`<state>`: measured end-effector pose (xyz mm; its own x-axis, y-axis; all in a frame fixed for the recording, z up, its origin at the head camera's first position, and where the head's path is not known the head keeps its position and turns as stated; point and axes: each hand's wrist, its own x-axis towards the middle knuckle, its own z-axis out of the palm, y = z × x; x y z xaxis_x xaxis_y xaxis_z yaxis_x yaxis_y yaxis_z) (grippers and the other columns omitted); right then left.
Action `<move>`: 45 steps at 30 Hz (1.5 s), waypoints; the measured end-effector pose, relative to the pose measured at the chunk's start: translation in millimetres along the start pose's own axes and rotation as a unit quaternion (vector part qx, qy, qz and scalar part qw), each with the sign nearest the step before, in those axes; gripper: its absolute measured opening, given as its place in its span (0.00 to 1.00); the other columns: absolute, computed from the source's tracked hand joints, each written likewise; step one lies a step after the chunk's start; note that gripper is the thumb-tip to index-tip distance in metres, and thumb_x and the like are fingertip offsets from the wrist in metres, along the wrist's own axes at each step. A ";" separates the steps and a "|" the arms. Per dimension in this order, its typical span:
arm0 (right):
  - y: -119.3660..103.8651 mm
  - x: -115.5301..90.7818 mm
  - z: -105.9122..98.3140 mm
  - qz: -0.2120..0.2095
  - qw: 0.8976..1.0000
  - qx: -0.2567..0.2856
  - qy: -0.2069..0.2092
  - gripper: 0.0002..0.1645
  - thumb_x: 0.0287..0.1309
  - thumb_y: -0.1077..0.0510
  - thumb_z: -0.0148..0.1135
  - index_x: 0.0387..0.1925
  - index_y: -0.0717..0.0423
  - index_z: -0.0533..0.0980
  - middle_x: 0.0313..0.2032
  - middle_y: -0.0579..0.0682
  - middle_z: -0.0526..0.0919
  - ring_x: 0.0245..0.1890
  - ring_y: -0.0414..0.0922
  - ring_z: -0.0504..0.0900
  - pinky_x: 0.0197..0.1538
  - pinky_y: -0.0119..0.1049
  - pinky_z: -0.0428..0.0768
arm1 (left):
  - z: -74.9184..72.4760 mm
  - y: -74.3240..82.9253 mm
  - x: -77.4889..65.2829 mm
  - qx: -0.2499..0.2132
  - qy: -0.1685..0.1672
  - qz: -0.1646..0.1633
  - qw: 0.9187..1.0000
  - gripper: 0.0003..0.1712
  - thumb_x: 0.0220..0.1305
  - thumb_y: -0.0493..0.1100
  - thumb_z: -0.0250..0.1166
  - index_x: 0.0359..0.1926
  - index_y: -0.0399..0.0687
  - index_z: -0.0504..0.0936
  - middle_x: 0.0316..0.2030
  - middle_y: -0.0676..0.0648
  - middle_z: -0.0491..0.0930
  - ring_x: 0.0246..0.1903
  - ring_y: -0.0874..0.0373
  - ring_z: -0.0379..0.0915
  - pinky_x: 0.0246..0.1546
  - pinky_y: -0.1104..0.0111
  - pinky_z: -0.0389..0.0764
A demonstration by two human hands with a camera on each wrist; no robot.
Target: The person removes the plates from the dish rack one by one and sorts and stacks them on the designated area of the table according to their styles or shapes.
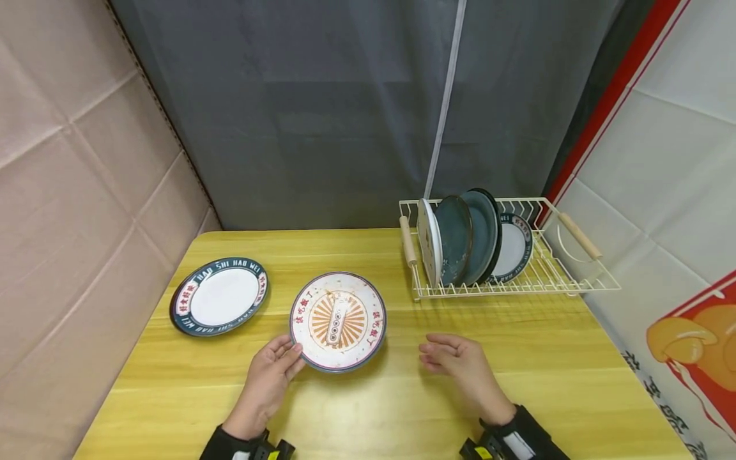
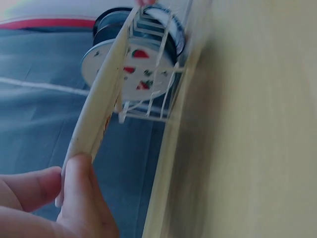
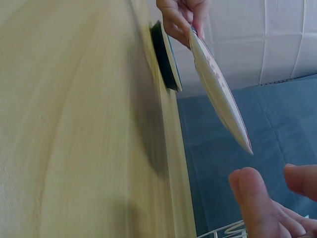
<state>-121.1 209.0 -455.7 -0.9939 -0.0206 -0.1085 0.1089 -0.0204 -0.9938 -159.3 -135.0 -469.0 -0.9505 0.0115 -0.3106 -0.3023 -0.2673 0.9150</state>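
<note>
Patterned plate (image 1: 338, 322) held above the desk (image 1: 368, 415)

It hangs between a blue-rimmed plate (image 1: 221, 297) and a wire rack (image 1: 408, 241), its rim pinched in the left grip (image 1: 266, 383); the right grip (image 1: 460, 364) hovers nearby, thumb and fingers apart

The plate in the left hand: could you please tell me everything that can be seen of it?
The plate is round and white and looks ceramic, with a dark-edged rim, red characters and an orange sunburst behind a pale central strip. Brownish specks dot its face. The left hand pinches its near left edge, holding it tilted above the table; nothing else touches it.
</note>
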 end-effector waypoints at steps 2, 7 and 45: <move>-1.4 0.0 -1.1 0.002 1.000 0.004 0.011 0.28 0.67 0.65 0.62 0.61 0.81 0.66 0.49 0.74 0.81 0.41 0.49 0.88 0.47 0.43 0.86 | -5.9 5.4 1.7 -0.007 0.014 0.004 1.000 0.25 0.73 0.31 0.55 0.67 0.30 0.60 0.52 0.44 0.71 0.44 0.63 0.77 0.53 0.72 0.80; -5.1 0.9 -4.1 0.009 0.999 0.007 0.040 0.27 0.67 0.65 0.62 0.61 0.79 0.68 0.49 0.72 0.82 0.41 0.49 0.88 0.46 0.40 0.86 | -24.8 18.2 5.5 -0.032 0.054 0.011 0.998 0.24 0.75 0.33 0.54 0.67 0.35 0.60 0.49 0.49 0.71 0.45 0.66 0.76 0.56 0.73 0.78; -2.5 -0.3 -22.4 0.015 0.994 0.034 0.102 0.23 0.70 0.68 0.56 0.61 0.79 0.68 0.46 0.68 0.84 0.42 0.47 0.88 0.47 0.39 0.86 | -109.7 52.5 43.0 -0.133 0.307 0.032 0.942 0.37 0.75 0.45 0.55 0.78 0.44 0.52 0.69 0.52 0.60 0.68 0.58 0.63 0.55 0.81 0.73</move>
<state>-121.5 231.5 -453.7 -0.9723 0.1814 -0.1476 0.1328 -0.0916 -0.9869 -208.1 -254.2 -462.6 -0.7202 -0.5507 -0.4219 -0.1394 -0.4808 0.8657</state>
